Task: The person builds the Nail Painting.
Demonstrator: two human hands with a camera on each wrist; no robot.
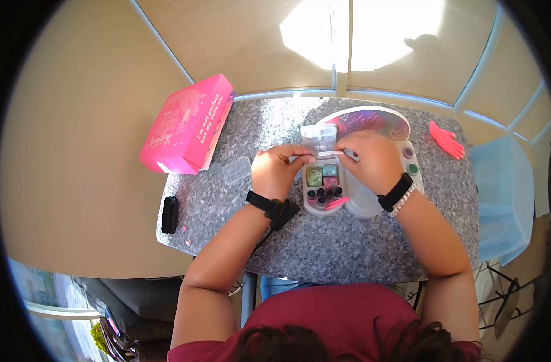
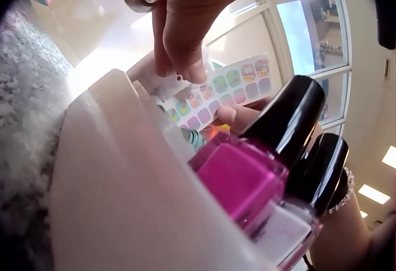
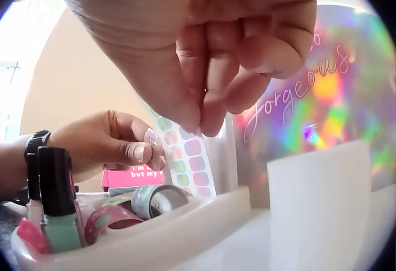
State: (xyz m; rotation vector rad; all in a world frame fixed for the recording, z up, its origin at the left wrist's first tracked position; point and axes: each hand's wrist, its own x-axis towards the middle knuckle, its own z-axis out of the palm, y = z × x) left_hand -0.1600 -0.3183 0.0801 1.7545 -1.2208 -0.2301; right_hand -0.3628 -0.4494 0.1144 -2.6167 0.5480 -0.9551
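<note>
A nail sticker sheet (image 2: 213, 95) with two rows of pastel nail shapes stretches between the hands above an open white case (image 1: 312, 205). The right hand (image 1: 372, 158) pinches the sheet between thumb and fingers. At the sheet's other end, the left hand (image 1: 272, 172) has its thumb and forefinger drawn together on its edge. Below them, the case's compartments hold several black-capped nail polish bottles (image 3: 60, 212), a pink one (image 2: 241, 175) among them, plus rolls of patterned tape (image 3: 158, 200) and a pink tool (image 1: 337, 203).
Behind the case stands its shiny rounded lid (image 1: 384, 123). A pink box (image 1: 191, 123) is at the back left, with a clear tray (image 1: 237, 171) and black case (image 1: 170, 215) nearer. On the right lie a pink hand-shaped piece (image 1: 447, 140) and a blue chair (image 1: 502, 199) beyond the table.
</note>
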